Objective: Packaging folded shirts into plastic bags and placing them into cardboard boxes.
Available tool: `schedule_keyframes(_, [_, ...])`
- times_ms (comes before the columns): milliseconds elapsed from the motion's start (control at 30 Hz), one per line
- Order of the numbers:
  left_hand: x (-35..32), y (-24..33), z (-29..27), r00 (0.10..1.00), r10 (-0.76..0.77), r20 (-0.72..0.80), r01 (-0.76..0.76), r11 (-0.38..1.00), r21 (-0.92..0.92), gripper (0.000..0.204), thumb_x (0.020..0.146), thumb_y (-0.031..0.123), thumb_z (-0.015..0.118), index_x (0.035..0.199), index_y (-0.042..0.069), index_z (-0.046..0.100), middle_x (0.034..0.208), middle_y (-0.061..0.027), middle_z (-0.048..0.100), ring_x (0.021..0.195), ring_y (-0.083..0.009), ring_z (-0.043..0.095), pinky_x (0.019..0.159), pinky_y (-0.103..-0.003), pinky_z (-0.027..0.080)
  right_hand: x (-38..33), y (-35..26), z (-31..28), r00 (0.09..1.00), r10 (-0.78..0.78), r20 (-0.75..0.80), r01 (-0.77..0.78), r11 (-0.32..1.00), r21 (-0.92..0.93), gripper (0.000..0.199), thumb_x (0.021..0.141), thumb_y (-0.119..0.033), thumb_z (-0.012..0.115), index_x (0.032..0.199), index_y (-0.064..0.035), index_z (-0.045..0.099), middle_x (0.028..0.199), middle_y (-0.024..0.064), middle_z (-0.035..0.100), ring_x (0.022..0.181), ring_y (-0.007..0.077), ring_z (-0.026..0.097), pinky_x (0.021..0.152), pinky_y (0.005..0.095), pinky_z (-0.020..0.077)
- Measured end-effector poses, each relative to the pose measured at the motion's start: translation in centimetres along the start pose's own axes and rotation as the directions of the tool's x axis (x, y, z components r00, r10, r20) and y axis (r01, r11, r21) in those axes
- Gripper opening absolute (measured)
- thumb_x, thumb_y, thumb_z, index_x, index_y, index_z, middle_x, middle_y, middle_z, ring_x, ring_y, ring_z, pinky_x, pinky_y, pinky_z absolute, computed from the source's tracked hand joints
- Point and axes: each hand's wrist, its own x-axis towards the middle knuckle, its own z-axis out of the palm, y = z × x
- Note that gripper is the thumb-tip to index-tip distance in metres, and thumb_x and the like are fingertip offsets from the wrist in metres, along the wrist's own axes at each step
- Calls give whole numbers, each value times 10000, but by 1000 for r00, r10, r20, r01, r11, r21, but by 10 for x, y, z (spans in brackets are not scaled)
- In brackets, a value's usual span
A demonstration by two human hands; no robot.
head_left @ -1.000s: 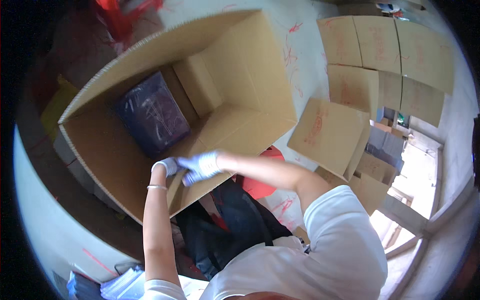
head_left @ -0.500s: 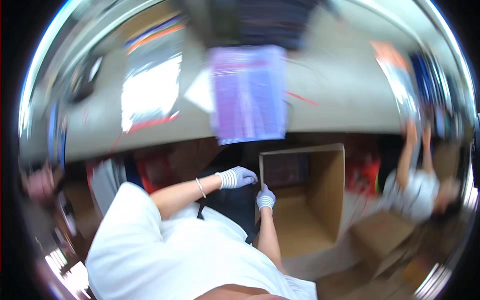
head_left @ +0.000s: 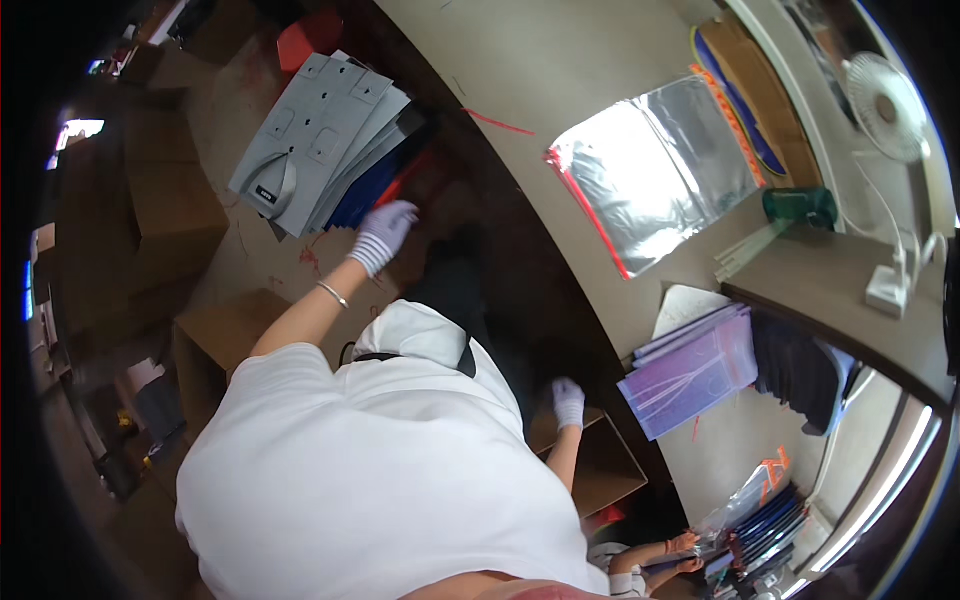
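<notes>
My left hand (head_left: 388,232), in a white glove with a striped cuff, reaches out beside a stack of flat grey bags (head_left: 325,125). Its fingers are stretched out with nothing visible in them. The top bag has a grey strap with a dark label; blue and red layers (head_left: 372,190) show at the stack's near edge, close to my fingertips. My right hand (head_left: 567,402), gloved the same way, is low beside the rim of an open cardboard box (head_left: 612,462). Its fingers look loosely extended and appear to hold nothing.
A long grey table (head_left: 560,90) bears clear plastic sleeves (head_left: 655,170), purple packages (head_left: 690,375), dark cloth (head_left: 795,365) and a green cylinder (head_left: 800,207). A white fan (head_left: 885,105) stands beyond. Another person's hands (head_left: 685,550) work at lower right. Cardboard boxes (head_left: 175,190) are at left.
My view has swung left, toward the grey stack. My hands, close together at the box before, are now apart; the left reaches to the stack and the right is off the box's edge.
</notes>
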Motion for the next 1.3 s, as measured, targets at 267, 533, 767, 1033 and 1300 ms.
schedule_keyframes(267, [64,-150,-227,871,-88,-484,322,846,426,265,863,220,522,1058,47,567,964,-113,621,897,-198,583,801,-292,445,188,-269,-3,892,-427,150,378,885,270,256,815,-252,538,988,-72,592,916,164,617,856,301,603,749,352,475])
schedule_keyframes(533, [135,-351,-393,770,-607,-194,611,790,-46,420,908,367,419,1073,18,585,1074,-102,607,1008,-202,557,874,-281,411,269,-387,84,773,-478,418,293,853,432,362,797,-162,583,1114,-2,513,1050,167,596,995,265,572,848,304,448])
schedule_keyframes(767, [260,-504,-345,391,-787,477,908,415,-60,478,875,422,447,1074,0,549,898,-96,624,826,-206,594,759,-296,454,392,-411,221,815,-23,578,-209,920,332,459,820,-247,555,1194,-2,453,1160,164,529,1060,280,511,911,323,395])
schedule_keyframes(1033, [329,-554,-269,329,-762,558,930,363,-52,474,874,423,448,1065,2,551,890,-93,622,814,-202,592,749,-295,455,408,-469,258,953,-179,245,74,921,383,306,841,-240,452,979,3,576,991,204,577,908,321,551,802,366,433])
schedule_keyframes(1300, [367,-574,-268,341,-735,586,924,375,-67,470,873,425,449,1055,5,553,882,-90,620,801,-199,589,739,-293,456,389,-476,257,944,-76,322,-123,823,555,310,851,-242,440,988,2,572,994,193,579,903,309,552,801,359,434])
